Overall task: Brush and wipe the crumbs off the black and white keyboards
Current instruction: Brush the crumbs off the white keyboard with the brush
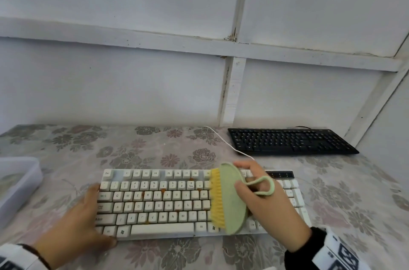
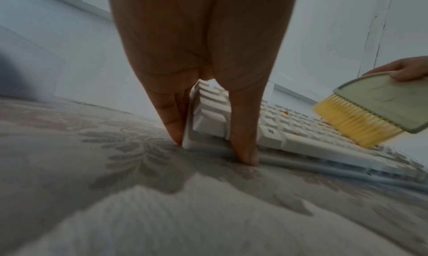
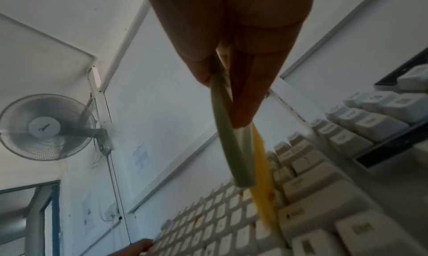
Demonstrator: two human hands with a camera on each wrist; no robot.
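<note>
Two keyboards are seen: one white keyboard [image 1: 199, 203] at lower centre and one black keyboard [image 1: 290, 141] at right. One brush [image 1: 228, 199], two hands and one plastic container [image 1: 17, 183] at left are counted.

White panelled wall [image 1: 110, 83], floral tablecloth [image 1: 155, 148] — wall fan [image 3: 46, 127], window [image 3: 30, 214]

The head view looks forward and down from above the white keyboard [image 1: 177, 201], taking in its whole length and the wall behind it. The left wrist view sits low at the white keyboard's [image 2: 301, 131] left corner, facing along its keys. The right wrist view hangs close over its right end [image 3: 312, 196], tilted up toward the wall. All three share the keys.
</note>
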